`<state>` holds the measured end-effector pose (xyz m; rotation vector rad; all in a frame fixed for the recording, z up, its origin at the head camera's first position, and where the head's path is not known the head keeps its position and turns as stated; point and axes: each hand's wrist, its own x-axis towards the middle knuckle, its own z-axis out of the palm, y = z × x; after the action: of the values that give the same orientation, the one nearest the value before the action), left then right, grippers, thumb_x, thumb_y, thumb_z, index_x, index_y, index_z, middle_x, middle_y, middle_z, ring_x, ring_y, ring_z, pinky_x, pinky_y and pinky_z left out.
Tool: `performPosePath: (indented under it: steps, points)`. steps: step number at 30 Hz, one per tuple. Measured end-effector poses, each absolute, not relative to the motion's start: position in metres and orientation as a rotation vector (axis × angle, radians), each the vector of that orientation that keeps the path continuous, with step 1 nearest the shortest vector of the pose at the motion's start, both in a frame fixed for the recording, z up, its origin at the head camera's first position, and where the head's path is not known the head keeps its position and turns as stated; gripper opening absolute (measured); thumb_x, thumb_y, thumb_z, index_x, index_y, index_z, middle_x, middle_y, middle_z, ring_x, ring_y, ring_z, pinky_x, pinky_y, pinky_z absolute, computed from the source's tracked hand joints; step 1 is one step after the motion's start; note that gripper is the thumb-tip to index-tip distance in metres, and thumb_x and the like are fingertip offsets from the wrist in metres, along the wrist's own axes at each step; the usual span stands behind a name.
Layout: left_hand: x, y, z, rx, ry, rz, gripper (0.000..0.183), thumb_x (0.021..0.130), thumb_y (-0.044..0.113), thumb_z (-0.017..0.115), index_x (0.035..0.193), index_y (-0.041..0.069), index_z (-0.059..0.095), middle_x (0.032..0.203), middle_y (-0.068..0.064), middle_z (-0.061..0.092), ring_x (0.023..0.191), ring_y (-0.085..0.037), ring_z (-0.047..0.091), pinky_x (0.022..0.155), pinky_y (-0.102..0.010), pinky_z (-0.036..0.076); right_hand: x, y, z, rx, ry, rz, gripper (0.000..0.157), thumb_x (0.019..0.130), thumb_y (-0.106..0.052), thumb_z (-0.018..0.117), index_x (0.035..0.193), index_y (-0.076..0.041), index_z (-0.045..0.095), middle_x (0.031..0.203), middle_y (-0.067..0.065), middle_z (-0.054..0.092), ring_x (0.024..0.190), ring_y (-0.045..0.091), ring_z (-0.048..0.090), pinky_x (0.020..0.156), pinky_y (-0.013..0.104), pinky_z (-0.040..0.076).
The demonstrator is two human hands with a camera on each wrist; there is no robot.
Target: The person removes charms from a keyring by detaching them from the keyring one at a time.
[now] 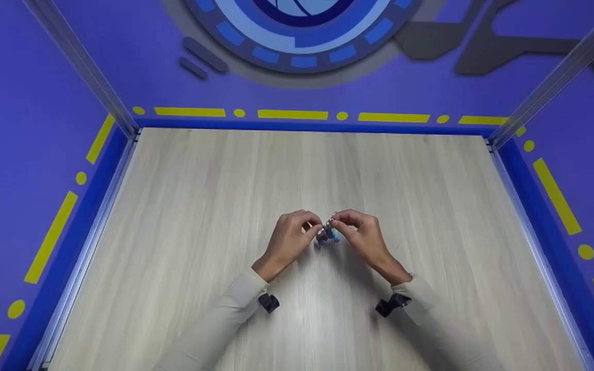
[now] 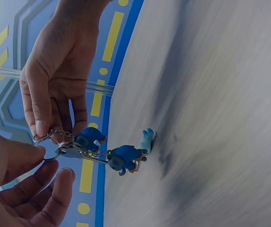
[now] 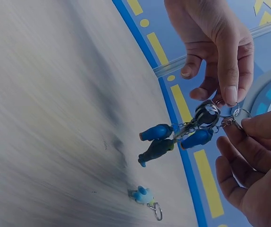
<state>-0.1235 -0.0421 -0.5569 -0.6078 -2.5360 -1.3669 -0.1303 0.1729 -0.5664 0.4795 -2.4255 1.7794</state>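
Above the table, my left hand (image 1: 291,233) pinches a metal key ring (image 2: 52,155) between thumb and fingertip. Facing it, my right hand (image 1: 363,236) pinches another thin ring (image 3: 242,118) that meets the first. From the joined rings hang short chains with small figurine keychains: a blue one (image 3: 197,138), a second blue one (image 3: 155,132) and a dark one (image 3: 156,149). A flat silver piece, perhaps a key (image 2: 71,152), hangs among them. Below, on the tabletop, lies a light-blue figurine (image 3: 143,195) with its own ring (image 3: 158,212), apart from both hands.
The pale wood table (image 1: 214,196) spreads around the hands. Blue panels with yellow marks (image 1: 292,114) close off the back and both sides, with metal posts (image 1: 91,67) at the corners. A black wrist camera (image 1: 269,302) sits at each sleeve.
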Motion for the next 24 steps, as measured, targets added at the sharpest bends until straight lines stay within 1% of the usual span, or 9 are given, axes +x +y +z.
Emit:
performPosePath:
  steps: [5, 11, 14, 18, 22, 24]
  points:
    - [-0.1240, -0.0412, -0.5603, -0.585, -2.492, -1.371, 0.009, 0.096, 0.001, 0.083, 0.092, 0.010, 0.082, 0.087, 0.001, 0.078, 0.079, -0.012, 0.070, 0.073, -0.033, 0.059, -0.1305, 0.1741, -0.5681, 0.507, -2.454, 1.710, 0.005, 0.101, -0.001, 0.079, 0.101, -0.004, 0.082, 0.095, 0.004, 0.082, 0.091, 0.024, 0.078, 0.089, 0.030, 0.060]
    - [-0.1262, -0.0404, -0.5617, -0.520, -2.392, -1.523, 0.011, 0.094, -0.003, 0.081, 0.090, 0.007, 0.082, 0.088, 0.000, 0.079, 0.080, -0.012, 0.071, 0.077, -0.048, 0.063, -0.1305, 0.1749, -0.5683, 0.516, -2.437, 1.683, 0.005, 0.100, 0.000, 0.079, 0.099, -0.003, 0.082, 0.095, 0.003, 0.082, 0.091, 0.023, 0.078, 0.089, 0.029, 0.061]
    - [-0.1265, -0.0402, -0.5618, -0.466, -2.365, -1.605, 0.011, 0.095, -0.003, 0.081, 0.092, 0.008, 0.082, 0.090, 0.001, 0.080, 0.081, -0.011, 0.072, 0.078, -0.050, 0.063, -0.1302, 0.1754, -0.5678, 0.504, -2.431, 1.676, 0.007, 0.101, 0.000, 0.078, 0.098, -0.005, 0.083, 0.095, 0.002, 0.082, 0.090, 0.021, 0.077, 0.088, 0.027, 0.060]
    - [-0.1258, -0.0403, -0.5635, -0.408, -2.328, -1.719, 0.011, 0.096, -0.001, 0.082, 0.093, 0.010, 0.083, 0.092, 0.004, 0.081, 0.083, -0.013, 0.073, 0.076, -0.046, 0.063, -0.1300, 0.1767, -0.5673, 0.491, -2.434, 1.685, 0.006, 0.101, -0.003, 0.079, 0.099, -0.007, 0.084, 0.096, 0.004, 0.082, 0.091, 0.018, 0.076, 0.089, 0.025, 0.060]
    - [-0.1241, -0.0404, -0.5647, -0.388, -2.273, -1.853, 0.010, 0.098, 0.000, 0.081, 0.096, 0.009, 0.083, 0.093, 0.001, 0.080, 0.082, -0.018, 0.074, 0.063, -0.035, 0.062, -0.1303, 0.1792, -0.5669, 0.483, -2.417, 1.766, 0.005, 0.101, -0.004, 0.080, 0.103, -0.007, 0.084, 0.101, 0.006, 0.082, 0.095, 0.021, 0.077, 0.090, 0.028, 0.061]
    - [-0.1235, -0.0405, -0.5650, -0.401, -2.246, -1.926, 0.004, 0.099, 0.002, 0.080, 0.098, 0.006, 0.082, 0.095, -0.002, 0.080, 0.082, -0.020, 0.073, 0.058, -0.030, 0.060, -0.1307, 0.1811, -0.5659, 0.488, -2.378, 1.869, 0.006, 0.101, -0.003, 0.079, 0.104, -0.005, 0.084, 0.106, 0.009, 0.082, 0.100, 0.023, 0.078, 0.093, 0.031, 0.062]
